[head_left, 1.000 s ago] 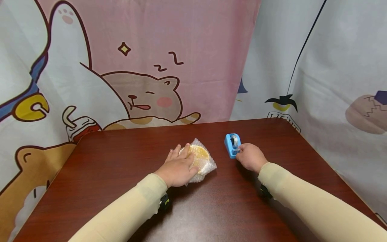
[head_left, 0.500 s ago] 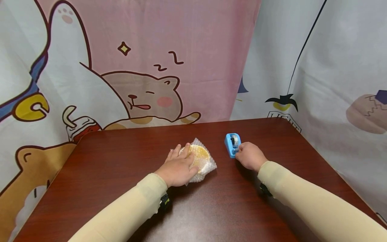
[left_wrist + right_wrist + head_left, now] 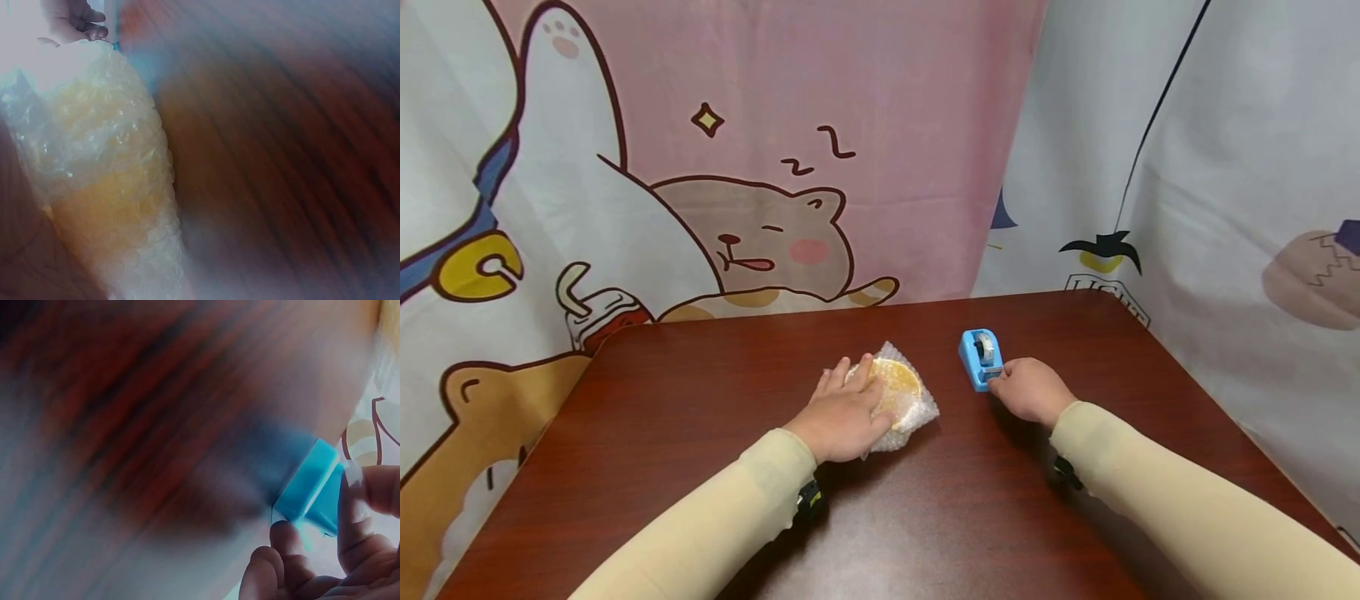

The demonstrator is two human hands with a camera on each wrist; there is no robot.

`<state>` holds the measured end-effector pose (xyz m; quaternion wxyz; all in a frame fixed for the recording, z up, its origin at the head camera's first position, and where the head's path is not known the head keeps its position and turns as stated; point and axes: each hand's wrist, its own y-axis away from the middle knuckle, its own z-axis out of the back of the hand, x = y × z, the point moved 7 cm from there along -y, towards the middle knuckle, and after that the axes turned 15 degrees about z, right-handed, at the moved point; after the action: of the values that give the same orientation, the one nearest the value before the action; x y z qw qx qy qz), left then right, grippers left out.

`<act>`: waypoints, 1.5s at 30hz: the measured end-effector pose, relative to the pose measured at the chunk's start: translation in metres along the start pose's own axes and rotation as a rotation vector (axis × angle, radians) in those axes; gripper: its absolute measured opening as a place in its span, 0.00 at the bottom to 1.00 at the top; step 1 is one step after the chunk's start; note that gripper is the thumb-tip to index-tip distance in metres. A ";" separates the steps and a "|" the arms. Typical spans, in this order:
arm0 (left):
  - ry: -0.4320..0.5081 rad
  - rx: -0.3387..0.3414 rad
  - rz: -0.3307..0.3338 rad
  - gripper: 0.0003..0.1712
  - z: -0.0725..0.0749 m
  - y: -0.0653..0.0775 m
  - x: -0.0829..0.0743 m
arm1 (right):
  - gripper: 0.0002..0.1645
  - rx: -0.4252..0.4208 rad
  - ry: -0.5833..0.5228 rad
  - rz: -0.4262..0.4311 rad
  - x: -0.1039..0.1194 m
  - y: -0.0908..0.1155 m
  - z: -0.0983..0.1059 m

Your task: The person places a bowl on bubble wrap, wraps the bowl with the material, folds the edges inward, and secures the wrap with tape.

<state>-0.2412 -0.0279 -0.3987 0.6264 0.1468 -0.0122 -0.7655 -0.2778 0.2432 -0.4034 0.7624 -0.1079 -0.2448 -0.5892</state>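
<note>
My left hand (image 3: 842, 421) rests with fingers spread on a bubble-wrapped package (image 3: 910, 408), and something round and yellow shows through the wrap. The package's bubbly side (image 3: 119, 144) fills the left part of the left wrist view. To its right, a light blue tape dispenser (image 3: 970, 354) with a roll of clear tape (image 3: 985, 347) stands on the table. At the dispenser's near end, my right hand (image 3: 1033, 390) pinches with thumb and index finger, apparently on the tape's end. In the right wrist view those fingertips meet beside the blue body (image 3: 309, 481); the tape itself is hard to make out.
Everything lies on a dark reddish-brown wooden table (image 3: 700, 392). Behind it hangs a pink and white cloth (image 3: 917, 150) with cartoon animals, and another white cloth (image 3: 1217, 167) runs along the right side.
My right hand has shifted slightly to the right, and the tape dispenser has moved a little with it. My left hand and the package stay in place.
</note>
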 end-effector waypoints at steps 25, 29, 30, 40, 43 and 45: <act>0.005 -0.005 0.002 0.42 0.001 0.002 -0.001 | 0.18 0.017 0.040 -0.018 -0.007 -0.005 0.002; 0.003 -0.009 0.001 0.42 0.001 0.002 -0.001 | 0.17 0.018 0.058 -0.015 -0.007 -0.005 0.003; 0.003 -0.009 0.000 0.42 0.001 0.002 0.000 | 0.17 0.018 0.064 -0.014 -0.007 -0.005 0.003; 0.011 -0.007 0.000 0.42 0.001 0.002 0.000 | 0.16 0.026 0.107 -0.012 -0.005 -0.006 0.004; 0.011 -0.007 0.000 0.42 0.001 0.002 0.000 | 0.16 0.036 0.121 -0.006 -0.005 -0.005 0.004; 0.011 -0.007 0.000 0.42 0.001 0.002 0.000 | 0.16 0.046 0.111 0.004 -0.004 -0.003 0.005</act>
<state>-0.2395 -0.0285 -0.3975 0.6268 0.1489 -0.0062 -0.7648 -0.2830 0.2482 -0.4017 0.7783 -0.0576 -0.2154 -0.5870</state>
